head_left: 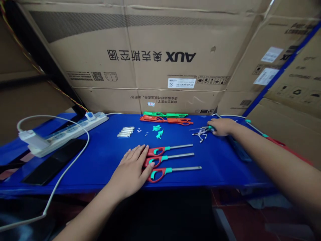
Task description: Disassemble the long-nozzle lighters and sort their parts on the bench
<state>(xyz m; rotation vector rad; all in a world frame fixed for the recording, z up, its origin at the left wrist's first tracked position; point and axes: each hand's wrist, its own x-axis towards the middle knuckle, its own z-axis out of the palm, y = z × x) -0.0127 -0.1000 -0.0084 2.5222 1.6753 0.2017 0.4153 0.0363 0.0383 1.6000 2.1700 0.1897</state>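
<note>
My left hand point(131, 169) lies flat and open on the blue table point(100, 157), its fingertips touching the red handles of three long-nosed lighters point(170, 159) with teal triggers and metal tubes. My right hand point(222, 126) reaches to the far right of the table, fingers curled over a bundle of thin white wires point(200, 134) and a teal-tipped part. What it grips is partly hidden.
Green and orange lighter shells point(165, 117) lie at the back. Small clear tubes point(125, 132), tiny metal bits and teal triggers point(157, 131) sit mid-table. A white power strip point(65, 132) with cable and a black phone point(54, 162) lie left. Cardboard boxes point(150, 57) wall the back.
</note>
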